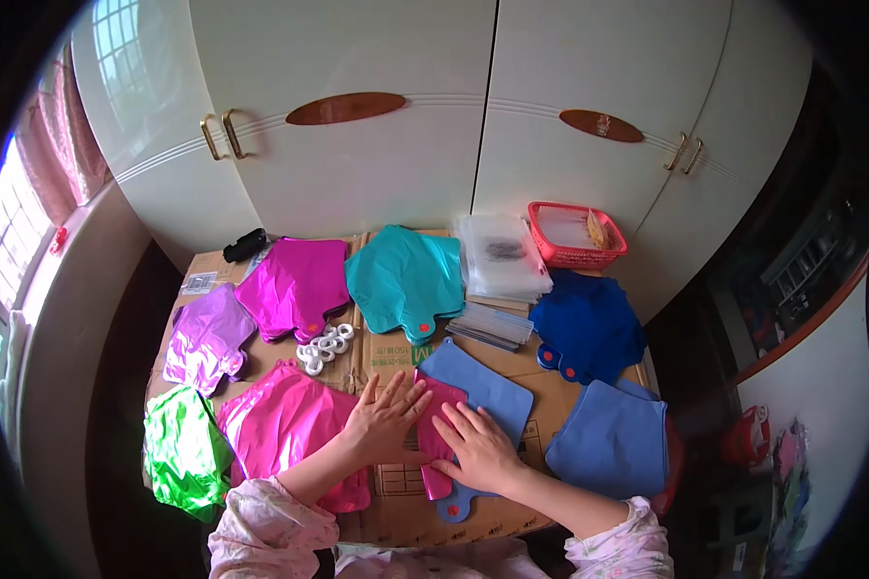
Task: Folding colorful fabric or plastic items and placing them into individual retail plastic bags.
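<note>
My left hand (386, 423) lies flat with its fingers spread, partly on the left edge of a folded bright pink foil sheet (434, 442), seemingly a deflated foil balloon. On the same sheet's right side rests my right hand (480, 451), palm down, fingers apart. Beneath it is a flat blue deflated foil balloon (504, 394) with a tab and red dot at its near end. To the left of my left hand spreads a stack of pink foil balloons (285, 420). What lies right under my palms is hidden.
Stacks of magenta (304, 285), teal (406, 275), lilac (208, 333), green (183, 449), dark blue (589, 323) and blue (610, 434) foil balloons ring the cardboard (386, 516). White rings (325, 347), clear bags (502, 261), thin strips (490, 326), a red basket (577, 259) and a cabinet (357, 183) stand beyond.
</note>
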{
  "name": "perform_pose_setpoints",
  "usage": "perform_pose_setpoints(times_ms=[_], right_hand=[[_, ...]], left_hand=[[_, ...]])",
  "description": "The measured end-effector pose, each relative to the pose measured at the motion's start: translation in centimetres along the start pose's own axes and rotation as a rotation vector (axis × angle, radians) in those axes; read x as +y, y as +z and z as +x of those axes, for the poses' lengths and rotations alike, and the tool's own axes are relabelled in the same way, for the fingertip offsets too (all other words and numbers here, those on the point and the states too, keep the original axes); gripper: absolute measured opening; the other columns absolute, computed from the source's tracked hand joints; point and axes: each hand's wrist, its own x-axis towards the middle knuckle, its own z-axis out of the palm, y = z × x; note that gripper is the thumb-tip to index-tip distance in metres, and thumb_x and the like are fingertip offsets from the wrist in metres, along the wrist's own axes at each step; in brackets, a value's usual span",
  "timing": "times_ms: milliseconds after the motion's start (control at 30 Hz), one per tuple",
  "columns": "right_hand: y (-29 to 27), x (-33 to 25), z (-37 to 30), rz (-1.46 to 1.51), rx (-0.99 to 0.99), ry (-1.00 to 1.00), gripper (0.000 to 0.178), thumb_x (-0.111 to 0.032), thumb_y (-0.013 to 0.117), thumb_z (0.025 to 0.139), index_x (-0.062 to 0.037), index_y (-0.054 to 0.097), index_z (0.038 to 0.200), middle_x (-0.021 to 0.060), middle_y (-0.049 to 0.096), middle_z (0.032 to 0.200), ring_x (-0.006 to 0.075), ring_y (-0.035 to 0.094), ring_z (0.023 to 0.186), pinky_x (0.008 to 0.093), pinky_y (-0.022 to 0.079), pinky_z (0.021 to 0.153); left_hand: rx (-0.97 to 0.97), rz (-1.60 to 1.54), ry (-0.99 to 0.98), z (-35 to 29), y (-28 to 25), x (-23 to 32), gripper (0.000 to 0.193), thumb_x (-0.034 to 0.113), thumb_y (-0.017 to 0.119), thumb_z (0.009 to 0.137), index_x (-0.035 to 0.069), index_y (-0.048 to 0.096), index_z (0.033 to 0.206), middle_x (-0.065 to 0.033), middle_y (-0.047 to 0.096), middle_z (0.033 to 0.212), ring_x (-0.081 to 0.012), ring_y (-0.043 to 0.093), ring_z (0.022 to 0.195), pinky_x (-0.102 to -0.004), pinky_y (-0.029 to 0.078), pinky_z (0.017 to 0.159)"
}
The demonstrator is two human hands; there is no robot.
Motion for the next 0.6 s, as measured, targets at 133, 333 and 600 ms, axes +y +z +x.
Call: perform_pose_setpoints(times_ms=[133, 333, 600], right_hand=[[0.3, 0.1, -0.1, -0.016, -0.027, -0.013, 0.07, -0.051, 0.058, 0.085, -0.0054, 0.043, 0.136, 0.0193, 0.037, 0.143, 0.0354, 0.033, 0.133, 0.0505, 0.029, 0.108], [0.4, 0.1, -0.1, 0.01, -0.041, -0.009, 0.07, -0.05, 0.059, 0.085, -0.0053, 0.042, 0.137, 0.0196, 0.034, 0.144, 0.036, 0.03, 0.134, 0.0528, 0.029, 0.108], [0.9, 0.5, -0.3, 0.015, -0.026, -0.019, 0.07, -0.051, 0.058, 0.085, -0.0058, 0.043, 0.136, 0.0194, 0.035, 0.143, 0.0368, 0.031, 0.133, 0.0541, 0.029, 0.107]], left_hand=[[0.06, 0.008, -0.003, 0.4, 1.4, -0.9, 0.087, 0.071, 0.04, 0.083, 0.014, 0.027, 0.148, -0.0057, 0.03, 0.152, -0.028, 0.018, 0.143, -0.0557, 0.006, 0.114], [0.083, 0.002, -0.062, 2.3, 1.9, -2.4, 0.071, 0.059, 0.035, 0.092, 0.015, 0.028, 0.147, -0.0027, 0.031, 0.151, -0.0246, 0.02, 0.143, -0.0544, 0.005, 0.115], [0.15, 0.056, -0.046, 3.2, 1.7, -3.0, 0.071, 0.056, 0.039, 0.092, 0.013, 0.029, 0.147, -0.0082, 0.027, 0.152, -0.0318, 0.02, 0.142, -0.0562, 0.009, 0.114]])
